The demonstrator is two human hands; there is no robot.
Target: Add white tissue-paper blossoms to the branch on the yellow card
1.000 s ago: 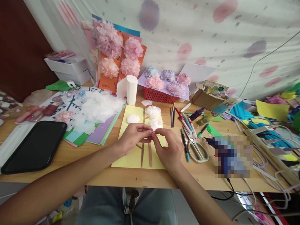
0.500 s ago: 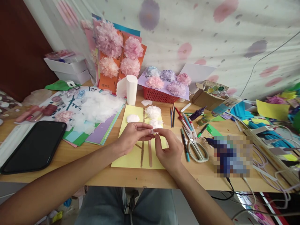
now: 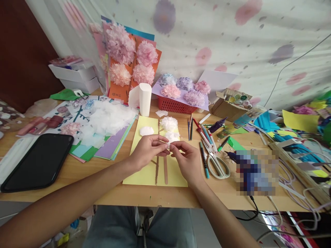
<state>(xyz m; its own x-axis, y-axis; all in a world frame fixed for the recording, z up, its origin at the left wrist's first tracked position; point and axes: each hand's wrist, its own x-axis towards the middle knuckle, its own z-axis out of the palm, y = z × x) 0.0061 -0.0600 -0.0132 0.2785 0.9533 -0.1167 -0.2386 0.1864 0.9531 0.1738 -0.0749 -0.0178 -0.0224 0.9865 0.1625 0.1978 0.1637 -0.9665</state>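
My left hand (image 3: 151,148) and my right hand (image 3: 186,158) meet over a yellow sheet of card (image 3: 141,172), fingertips pinched together. Between them is a small piece of white tissue paper (image 3: 169,145), mostly covered by the fingers. Just beyond my fingertips a fluffy white tissue flower (image 3: 169,123) sits on the card, with more white tissue (image 3: 172,136) bunched below it. A flat stack of white tissue pieces (image 3: 146,131) lies on the card's left half. Brown stem lines (image 3: 157,168) run down the card, partly hidden by my hands.
Scissors (image 3: 218,166), markers (image 3: 203,160) and a blurred-out blue object (image 3: 248,172) with cords lie to the right. Leftward are a tissue pile (image 3: 110,117), coloured paper (image 3: 113,143) and a black tablet (image 3: 38,162). A white roll (image 3: 145,100) and red basket (image 3: 176,105) stand behind.
My right hand has turned slightly, and its thumb and fingers now pinch closer against the tissue beside my left fingertips. Everything else on the table stays where it was.
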